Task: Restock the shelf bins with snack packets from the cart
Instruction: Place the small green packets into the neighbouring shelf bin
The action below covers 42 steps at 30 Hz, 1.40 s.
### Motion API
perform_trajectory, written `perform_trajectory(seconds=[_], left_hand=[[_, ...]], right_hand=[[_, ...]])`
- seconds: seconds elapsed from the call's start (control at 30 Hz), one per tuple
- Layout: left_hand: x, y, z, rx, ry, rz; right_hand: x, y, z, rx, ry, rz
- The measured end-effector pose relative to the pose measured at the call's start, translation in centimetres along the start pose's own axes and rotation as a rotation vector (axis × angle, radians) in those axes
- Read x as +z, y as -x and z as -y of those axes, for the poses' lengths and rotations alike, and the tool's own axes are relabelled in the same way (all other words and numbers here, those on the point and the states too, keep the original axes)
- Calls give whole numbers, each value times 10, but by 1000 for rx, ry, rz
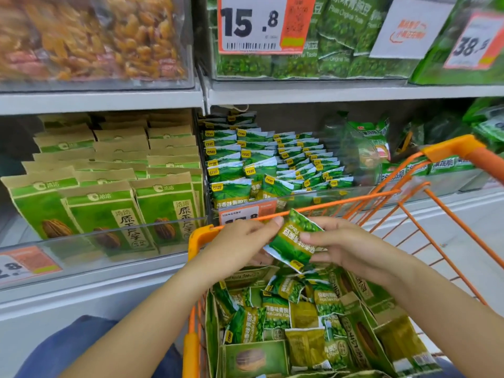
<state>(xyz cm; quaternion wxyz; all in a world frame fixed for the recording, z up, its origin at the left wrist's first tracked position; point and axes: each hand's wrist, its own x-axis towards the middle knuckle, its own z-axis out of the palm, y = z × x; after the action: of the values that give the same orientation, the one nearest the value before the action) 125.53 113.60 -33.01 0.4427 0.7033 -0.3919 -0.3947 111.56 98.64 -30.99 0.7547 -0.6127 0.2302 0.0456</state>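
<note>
The shop shelf's pea bin [272,165] sat right behind the orange cart [381,197], so both the left hand [240,241] and right hand [346,246] pinched one green packet [293,241] above it, probably straightening it to match the rows.

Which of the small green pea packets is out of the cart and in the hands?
The green pea packet pinched between left hand and right hand, above the cart; the others lie loose inside.

price tag reading 15.8 [252,23], white sign [409,31], grey shelf edge [101,100]
</note>
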Motion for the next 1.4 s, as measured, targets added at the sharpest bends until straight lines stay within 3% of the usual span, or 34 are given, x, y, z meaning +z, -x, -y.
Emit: perform_trajectory(seconds=[0.1,0.2,0.27,0.43,0.53,0.6,0.67,0.77,0.83,1.23,1.4], left_hand=[[6,4,-8,-57,264,71],[13,5,-10,32,224,-78],[10,-1,-18,79,172,-196],[-6,-42,-53,199,-137,-391],[-10,-81,-71,285,-494,-474],[-15,-113,-83,340,-649,-568],[-23,-154,-93,260,-800,-619],[-41,-209,-92,-21,-925,-612],[-55,-230,-87,39,-926,-629],[-73,-256,-85,-157,-1006,-650],[-49,-222,-99,-16,-907,-663]], right_hand=[[8,4,-2,-66,-186,-82],[14,5,0,-116,-263,-123],[13,1,6,-173,-68,-220],[-23,-26,20,-494,602,-687],[-60,-54,10,-435,1198,-852],[-75,-67,2,-444,1411,-957],[-81,-73,-1,-586,1439,-1016],[-90,-81,-11,-722,1470,-1095],[-90,-81,-13,-769,1441,-1104],[-91,-80,-12,-806,1375,-1128],[-89,-79,-11,-799,1360,-1127]])
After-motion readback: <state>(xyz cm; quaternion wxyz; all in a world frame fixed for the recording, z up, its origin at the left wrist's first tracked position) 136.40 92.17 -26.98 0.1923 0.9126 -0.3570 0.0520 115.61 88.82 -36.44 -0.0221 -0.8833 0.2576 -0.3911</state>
